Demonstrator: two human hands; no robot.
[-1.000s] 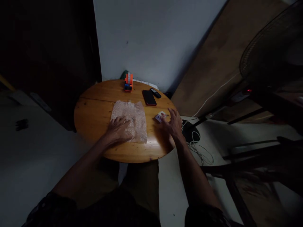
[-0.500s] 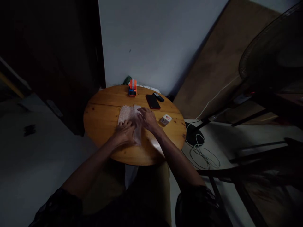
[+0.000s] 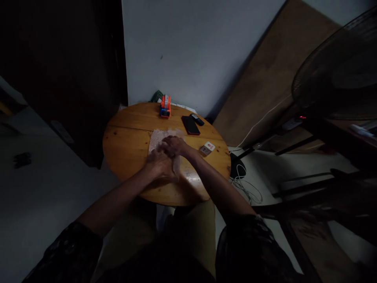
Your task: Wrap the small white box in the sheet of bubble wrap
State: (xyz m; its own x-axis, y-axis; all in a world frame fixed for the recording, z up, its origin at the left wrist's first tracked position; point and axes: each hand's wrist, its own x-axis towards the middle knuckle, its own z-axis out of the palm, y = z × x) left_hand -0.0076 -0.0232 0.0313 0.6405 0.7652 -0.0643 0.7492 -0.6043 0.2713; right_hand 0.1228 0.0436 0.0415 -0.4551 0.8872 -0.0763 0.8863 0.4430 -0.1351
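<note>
Here | bubble wrap (image 3: 157, 137) long axis runs near-to-far on table (image 3: 123, 145) | left hand (image 3: 159, 167), right hand (image 3: 174, 146) pressed flat on it

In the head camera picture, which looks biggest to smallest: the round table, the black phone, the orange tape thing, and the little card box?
1. Table, by far.
2. Phone.
3. Tape dispenser and card box: they look about alike, and the box lies nearer the camera, so I won't rank them.

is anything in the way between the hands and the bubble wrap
Nothing visible is. The left hand and right hand both lie directly on the bubble wrap on the table. The phone, small box and tape dispenser sit apart from it, farther back and to the right.
</note>
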